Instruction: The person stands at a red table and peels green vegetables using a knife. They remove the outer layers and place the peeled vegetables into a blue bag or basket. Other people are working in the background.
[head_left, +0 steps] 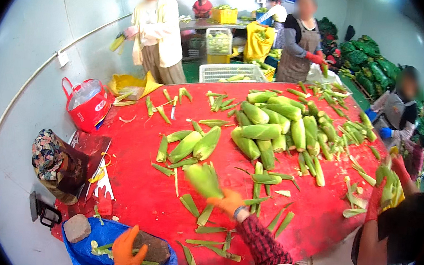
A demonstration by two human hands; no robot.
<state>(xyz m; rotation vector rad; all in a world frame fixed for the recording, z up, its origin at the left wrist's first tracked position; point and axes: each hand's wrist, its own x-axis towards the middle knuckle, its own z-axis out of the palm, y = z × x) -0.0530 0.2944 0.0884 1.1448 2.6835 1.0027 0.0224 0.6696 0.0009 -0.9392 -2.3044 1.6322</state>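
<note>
My right hand [225,202], in an orange glove, grips a blurred green corn ear [201,178] above the red table [123,152]. My left hand [128,249], also orange-gloved, has its fingers spread over a blue plastic sheet [83,250], beside a dark block [153,244] and some cut husk pieces. A pale stone [77,228] lies on that sheet. Loose corn ears [185,147] rest just beyond my right hand, with a larger pile [268,130] further right. Husk strips are scattered around, and a knife [173,108] lies toward the far left of the tabletop.
A red bag [84,102], a floral hat [50,155] and a yellow sack [135,81] line the left side. Co-workers stand around, one close at right [380,235]. A white crate [230,72], other crates and stacked green sacks [367,60] are behind.
</note>
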